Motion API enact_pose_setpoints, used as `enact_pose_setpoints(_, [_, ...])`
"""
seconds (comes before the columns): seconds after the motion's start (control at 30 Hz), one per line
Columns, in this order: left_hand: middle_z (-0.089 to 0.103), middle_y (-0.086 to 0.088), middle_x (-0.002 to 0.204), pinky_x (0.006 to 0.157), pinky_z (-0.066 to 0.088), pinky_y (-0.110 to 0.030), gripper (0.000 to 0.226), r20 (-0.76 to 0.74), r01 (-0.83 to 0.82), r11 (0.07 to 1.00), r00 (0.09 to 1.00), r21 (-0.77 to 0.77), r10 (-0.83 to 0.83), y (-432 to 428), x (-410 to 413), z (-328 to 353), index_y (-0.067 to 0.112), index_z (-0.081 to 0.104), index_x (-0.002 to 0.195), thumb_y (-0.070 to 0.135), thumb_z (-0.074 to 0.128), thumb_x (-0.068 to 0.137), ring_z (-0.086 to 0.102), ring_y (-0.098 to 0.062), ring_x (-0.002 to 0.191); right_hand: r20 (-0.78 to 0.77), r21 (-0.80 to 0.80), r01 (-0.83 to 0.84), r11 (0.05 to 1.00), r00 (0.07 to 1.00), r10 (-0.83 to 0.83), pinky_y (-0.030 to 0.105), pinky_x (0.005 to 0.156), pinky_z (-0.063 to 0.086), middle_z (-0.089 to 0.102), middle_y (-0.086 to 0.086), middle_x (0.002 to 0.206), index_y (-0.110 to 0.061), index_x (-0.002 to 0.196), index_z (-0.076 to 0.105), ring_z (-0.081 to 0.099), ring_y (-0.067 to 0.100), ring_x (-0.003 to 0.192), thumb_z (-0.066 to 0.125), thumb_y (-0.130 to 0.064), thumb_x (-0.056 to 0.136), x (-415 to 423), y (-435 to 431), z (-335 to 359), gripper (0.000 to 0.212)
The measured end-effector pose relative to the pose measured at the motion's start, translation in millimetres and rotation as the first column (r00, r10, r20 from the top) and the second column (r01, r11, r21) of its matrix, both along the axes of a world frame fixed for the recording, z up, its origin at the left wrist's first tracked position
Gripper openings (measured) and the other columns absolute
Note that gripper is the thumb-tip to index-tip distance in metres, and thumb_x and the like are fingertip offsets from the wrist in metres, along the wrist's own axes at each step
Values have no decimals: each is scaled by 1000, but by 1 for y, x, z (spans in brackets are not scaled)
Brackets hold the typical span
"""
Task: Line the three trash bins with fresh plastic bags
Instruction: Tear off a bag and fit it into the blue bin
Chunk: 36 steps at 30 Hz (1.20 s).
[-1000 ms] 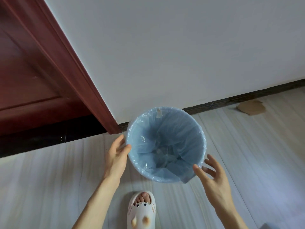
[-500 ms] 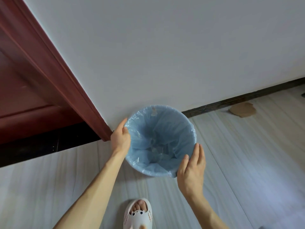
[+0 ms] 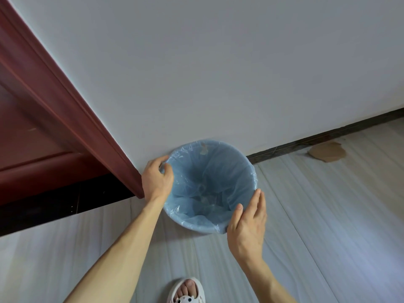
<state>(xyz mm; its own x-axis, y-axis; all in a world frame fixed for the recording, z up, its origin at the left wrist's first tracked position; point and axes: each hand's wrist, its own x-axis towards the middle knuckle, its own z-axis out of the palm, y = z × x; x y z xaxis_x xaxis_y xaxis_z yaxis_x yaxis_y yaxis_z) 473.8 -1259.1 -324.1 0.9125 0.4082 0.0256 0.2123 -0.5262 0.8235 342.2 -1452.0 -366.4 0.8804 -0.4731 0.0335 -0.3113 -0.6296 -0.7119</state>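
A round light-blue trash bin (image 3: 196, 227) stands on the floor against the white wall. A thin translucent plastic bag (image 3: 218, 171) lines its inside and folds over the rim. My left hand (image 3: 157, 180) curls over the bin's left rim, fingers pinching the bag's edge there. On the near right side my right hand (image 3: 248, 221) lies flat against the rim, fingers straight and together, pressing on the bag's fold. The bin's bottom shows crumpled bag. Only this one bin is in view.
A dark red door frame (image 3: 72, 119) runs down to the floor just left of the bin. A dark skirting board (image 3: 323, 136) lines the wall. A flat brown cardboard scrap (image 3: 326, 152) lies at the right. My white slipper (image 3: 185, 290) is at the bottom.
The bin has gone from out on the floor to against the wall. My left hand now curls over the left rim; my right hand, apart before, rests on the near right rim.
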Motion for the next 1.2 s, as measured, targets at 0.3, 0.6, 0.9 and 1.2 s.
enact_pose_setpoints(0.3, [69,1,121,99,46,-28,33,28,17,1000,999,15,-18,2,3,-5,20,70,121,20,51,95,64,-17,109,-27,-38,-45,998,999,44,30,116,14,16,12,163,-12,157,8,20,26,147,13,-55,98,1,-3,1,73])
enact_pose_setpoints(0.6, [60,-4,130,107,41,-40,40,-144,329,893,944,307,-298,23,7,9,15,63,132,27,56,95,55,-28,120,-139,-197,-106,975,987,80,44,111,36,32,17,155,-2,152,24,37,34,135,37,-51,100,1,-14,27,72])
enact_pose_setpoints(0.9, [38,-3,156,120,13,-51,57,-799,825,417,521,382,-299,51,-73,127,24,40,150,35,50,95,20,-28,150,-741,-98,-687,720,533,408,38,87,52,50,-6,143,-30,147,34,48,23,127,41,-40,99,-36,-63,205,50])
enact_pose_setpoints(1.2, [47,7,150,118,22,-47,50,-775,610,757,588,235,-233,75,-274,412,29,47,144,41,49,96,28,-17,146,-629,-8,-771,637,499,596,33,89,52,60,-12,134,-37,136,54,55,18,123,44,-42,99,-135,-22,522,38])
